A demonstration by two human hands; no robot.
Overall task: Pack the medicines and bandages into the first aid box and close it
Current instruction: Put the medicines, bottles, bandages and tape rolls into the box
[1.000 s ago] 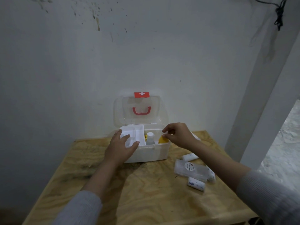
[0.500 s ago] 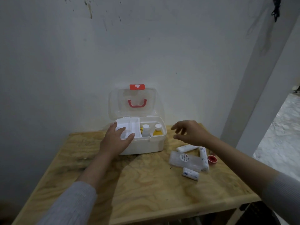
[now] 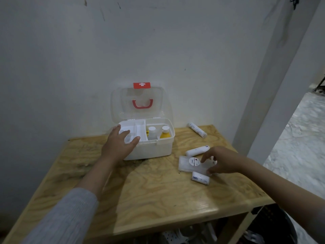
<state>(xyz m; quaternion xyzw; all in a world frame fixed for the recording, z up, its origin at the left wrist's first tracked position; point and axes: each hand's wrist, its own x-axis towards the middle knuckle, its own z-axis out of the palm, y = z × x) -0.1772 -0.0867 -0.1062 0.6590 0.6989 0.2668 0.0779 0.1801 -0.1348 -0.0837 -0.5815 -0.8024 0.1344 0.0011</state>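
Observation:
The white first aid box (image 3: 154,150) stands open at the back of the wooden table (image 3: 140,191), its clear lid (image 3: 140,103) upright with a red handle. Inside sit a white inner tray (image 3: 133,132), a clear bottle (image 3: 151,132) and a yellow bottle (image 3: 165,133). My left hand (image 3: 119,143) rests flat on the box's front left rim and tray. My right hand (image 3: 219,160) closes its fingers around a clear flat case (image 3: 190,164) with a round label, lying on the table. Bandage rolls lie near it: one (image 3: 197,150) behind, one (image 3: 200,178) in front, one (image 3: 197,129) farther back.
A white wall stands directly behind the box. A white post (image 3: 274,95) rises right of the table. The table's right edge drops to a pale floor (image 3: 299,155). Dark items lie under the table at the lower right.
My right hand left the box, swung right and came down onto the clear flat case. The yellow bottle now stands in the box. My left hand stayed on the box.

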